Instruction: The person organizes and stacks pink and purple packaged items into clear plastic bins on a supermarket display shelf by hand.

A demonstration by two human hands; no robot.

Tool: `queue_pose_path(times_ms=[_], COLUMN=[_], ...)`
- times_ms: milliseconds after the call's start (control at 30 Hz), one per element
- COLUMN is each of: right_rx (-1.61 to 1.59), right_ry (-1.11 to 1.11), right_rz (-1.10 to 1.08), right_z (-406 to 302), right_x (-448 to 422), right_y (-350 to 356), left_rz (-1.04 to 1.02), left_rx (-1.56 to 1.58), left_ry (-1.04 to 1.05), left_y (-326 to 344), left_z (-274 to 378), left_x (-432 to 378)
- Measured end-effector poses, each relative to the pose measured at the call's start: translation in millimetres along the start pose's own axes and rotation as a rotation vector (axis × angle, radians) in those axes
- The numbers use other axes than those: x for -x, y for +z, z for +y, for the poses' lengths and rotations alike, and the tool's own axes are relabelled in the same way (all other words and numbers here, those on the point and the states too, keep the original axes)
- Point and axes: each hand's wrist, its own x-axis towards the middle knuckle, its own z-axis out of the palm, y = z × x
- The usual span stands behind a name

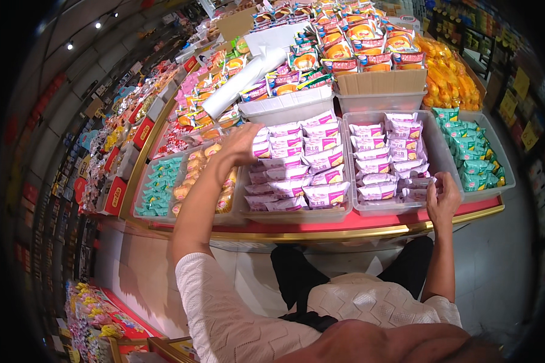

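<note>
Two clear plastic bins of purple-and-white snack packets stand side by side before me, the left bin (pixel 295 218) and the right bin (pixel 390 209). Packets (pixel 286 172) lie in stacked rows in the left bin, and similar packets (pixel 377 177) fill the right one. My left hand (pixel 240 144) reaches over the left bin's left edge, its fingertips at the packets in the back left corner. At the right bin's front right corner is my right hand (pixel 443 197), fingers bent beside the end packets. Whether either hand grips a packet cannot be made out.
Green packets (pixel 474 154) fill a bin at right; another green-packet bin (pixel 156 186) and bagged buns (pixel 193 177) lie left. Behind are a plastic-bag roll (pixel 245 84), boxed bread packets (pixel 361 41) and yellow-orange packs (pixel 449 77). A gold trim edge (pixel 345 235) borders the display table.
</note>
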Motion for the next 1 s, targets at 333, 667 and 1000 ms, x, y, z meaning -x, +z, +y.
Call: queue_pose_path(times_ms=[333, 667, 1000], right_rx=[0.034, 0.060, 0.035], right_ry=[-0.036, -0.055, -0.047], right_rz=[0.029, 0.035, 0.052], right_z=[-0.7, 3.0, 1.3], right_x=[-0.5, -1.2, -0.2], right_y=[2.9, 5.0, 7.0], left_rz=[-0.040, -0.070, -0.122], left_rx=[0.149, 0.329, 0.276], left_ry=[0.180, 0.081, 0.065], left_y=[22.5, 26.3, 22.0], left_z=[-36.7, -39.2, -27.9], left_x=[-36.4, -53.5, -47.4])
